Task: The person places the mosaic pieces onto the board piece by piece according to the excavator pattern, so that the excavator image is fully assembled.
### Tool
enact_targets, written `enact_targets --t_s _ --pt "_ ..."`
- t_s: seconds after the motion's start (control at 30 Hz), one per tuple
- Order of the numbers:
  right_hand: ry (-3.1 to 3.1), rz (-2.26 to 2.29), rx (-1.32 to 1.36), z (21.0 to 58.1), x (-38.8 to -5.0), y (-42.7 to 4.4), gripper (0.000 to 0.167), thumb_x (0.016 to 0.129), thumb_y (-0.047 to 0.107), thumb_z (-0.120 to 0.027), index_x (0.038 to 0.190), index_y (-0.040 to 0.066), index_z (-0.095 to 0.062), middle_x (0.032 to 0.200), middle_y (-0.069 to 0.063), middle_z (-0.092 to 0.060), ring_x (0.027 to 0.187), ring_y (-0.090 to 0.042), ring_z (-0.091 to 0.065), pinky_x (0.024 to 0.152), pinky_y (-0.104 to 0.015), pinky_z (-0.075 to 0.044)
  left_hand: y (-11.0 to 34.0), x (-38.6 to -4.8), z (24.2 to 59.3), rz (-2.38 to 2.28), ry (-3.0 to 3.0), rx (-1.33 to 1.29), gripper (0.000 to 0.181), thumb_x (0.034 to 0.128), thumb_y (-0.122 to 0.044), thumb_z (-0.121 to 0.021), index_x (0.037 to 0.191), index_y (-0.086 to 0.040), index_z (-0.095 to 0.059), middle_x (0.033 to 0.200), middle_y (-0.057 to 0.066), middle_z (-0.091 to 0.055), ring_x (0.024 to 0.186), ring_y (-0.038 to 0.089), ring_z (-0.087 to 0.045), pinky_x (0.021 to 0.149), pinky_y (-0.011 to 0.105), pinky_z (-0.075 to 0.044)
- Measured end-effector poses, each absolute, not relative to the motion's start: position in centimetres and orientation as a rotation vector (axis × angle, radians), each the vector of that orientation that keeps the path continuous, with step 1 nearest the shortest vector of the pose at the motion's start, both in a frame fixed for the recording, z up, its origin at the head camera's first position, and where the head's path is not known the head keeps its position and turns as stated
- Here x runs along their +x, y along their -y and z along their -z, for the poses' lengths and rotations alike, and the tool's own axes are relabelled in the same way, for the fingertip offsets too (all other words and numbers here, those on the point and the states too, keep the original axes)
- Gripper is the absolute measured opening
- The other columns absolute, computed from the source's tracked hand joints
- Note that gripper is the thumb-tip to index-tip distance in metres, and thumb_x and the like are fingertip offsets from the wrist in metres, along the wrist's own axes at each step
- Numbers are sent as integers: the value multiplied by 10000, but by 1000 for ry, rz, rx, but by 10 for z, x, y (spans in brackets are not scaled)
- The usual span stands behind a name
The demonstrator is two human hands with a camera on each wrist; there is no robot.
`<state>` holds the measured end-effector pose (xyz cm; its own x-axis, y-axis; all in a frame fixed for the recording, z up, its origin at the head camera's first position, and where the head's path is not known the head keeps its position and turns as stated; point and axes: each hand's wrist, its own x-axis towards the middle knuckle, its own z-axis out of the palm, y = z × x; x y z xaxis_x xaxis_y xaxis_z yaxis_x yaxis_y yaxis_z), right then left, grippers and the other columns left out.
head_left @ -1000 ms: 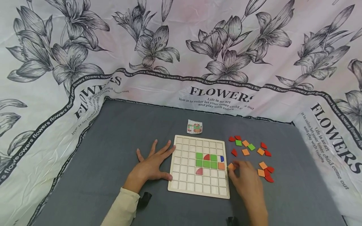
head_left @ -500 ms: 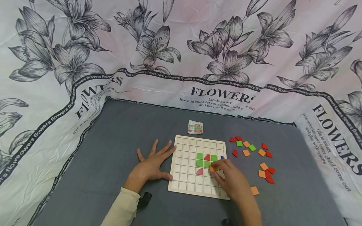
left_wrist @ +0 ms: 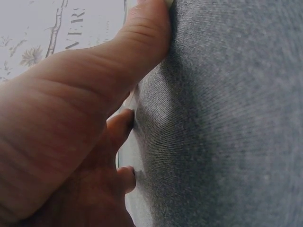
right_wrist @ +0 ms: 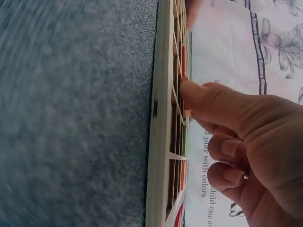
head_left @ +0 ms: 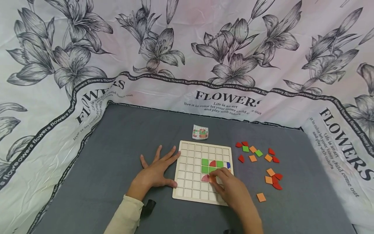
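A wooden grid board [head_left: 187, 165] lies on the grey cloth. Several green square tiles [head_left: 205, 162], a red quarter-round tile [head_left: 212, 163], a pinkish-red one [head_left: 205, 178] and a blue piece [head_left: 228, 165] sit in its cells. My right hand [head_left: 232, 187] pinches an orange square tile [right_wrist: 187, 113] between thumb and fingers, at the cell just right of the pinkish-red piece. Its fingers cover most of that tile in the head view. With fingers spread, my left hand [head_left: 155, 174] rests at the board's left edge, its thumb and a fingertip touching the rim.
Loose red, orange and green tiles [head_left: 252, 158] lie scattered right of the board. One orange square [head_left: 261, 197] lies apart, nearer the front. A small printed pattern card [head_left: 200, 132] is behind the board. Flower-printed fabric [head_left: 228, 97] rises at the back and sides.
From beside the board's right edge, my right hand has moved left over the grid with the orange tile and come down at a cell. The left hand keeps its place.
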<state>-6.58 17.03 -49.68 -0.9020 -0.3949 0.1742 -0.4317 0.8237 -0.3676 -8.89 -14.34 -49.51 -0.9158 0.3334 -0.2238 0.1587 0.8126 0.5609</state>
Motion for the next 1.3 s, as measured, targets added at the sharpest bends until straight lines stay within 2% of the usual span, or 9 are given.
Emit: enact_targets --t_s 0.33,0.57,0.77,1.03,1.17,1.3 --pt "2918 -626 623 495 -64 -168 272 868 132 -899 1082 233 -766 1046 83 -664 784 -61 -576 646 -244 -530 143 -87 493 -790 -2687 374 1166 729 -523 -933 1689 -363 -291 1775 -93 -141 1629 389 114 1038 892 189" --pt "2918 -656 621 493 -64 -169 257 871 123 -894 1071 223 -768 1046 90 -679 810 -65 -608 686 -267 -562 142 -87 493 -790 -2689 379 1171 732 -524 -929 1691 -360 -279 1776 -92 -126 1628 392 120 1038 887 199" --pt "2929 -682 565 487 -63 -180 201 915 196 -864 1094 220 -774 1007 106 -662 727 -34 -518 618 -236 -487 142 -87 494 -796 -2684 374 1176 725 -517 -935 1691 -356 -283 1775 -91 -130 1628 388 123 1037 884 205" --pt "3035 -697 320 474 -61 -212 223 983 228 -792 1187 148 -755 968 53 -660 672 -73 -463 558 -240 -399 144 -86 493 -799 -2684 368 1167 724 -513 -936 1688 -352 -298 1775 -84 -141 1628 388 121 1038 888 197" --pt "3102 -678 149 469 -58 -233 283 992 253 -778 1227 100 -740 1018 -23 -700 711 -137 -509 588 -279 -437 145 -85 493 -797 -2690 377 1168 722 -524 -932 1688 -348 -299 1775 -75 -147 1628 399 107 1032 900 184" --pt "3161 -620 -12 469 -56 -252 336 990 289 -774 1224 52 -734 1057 -85 -727 767 -183 -591 645 -368 -518 144 -86 493 -796 -2693 387 1169 724 -537 -923 1690 -347 -293 1776 -68 -143 1626 405 108 1028 904 180"
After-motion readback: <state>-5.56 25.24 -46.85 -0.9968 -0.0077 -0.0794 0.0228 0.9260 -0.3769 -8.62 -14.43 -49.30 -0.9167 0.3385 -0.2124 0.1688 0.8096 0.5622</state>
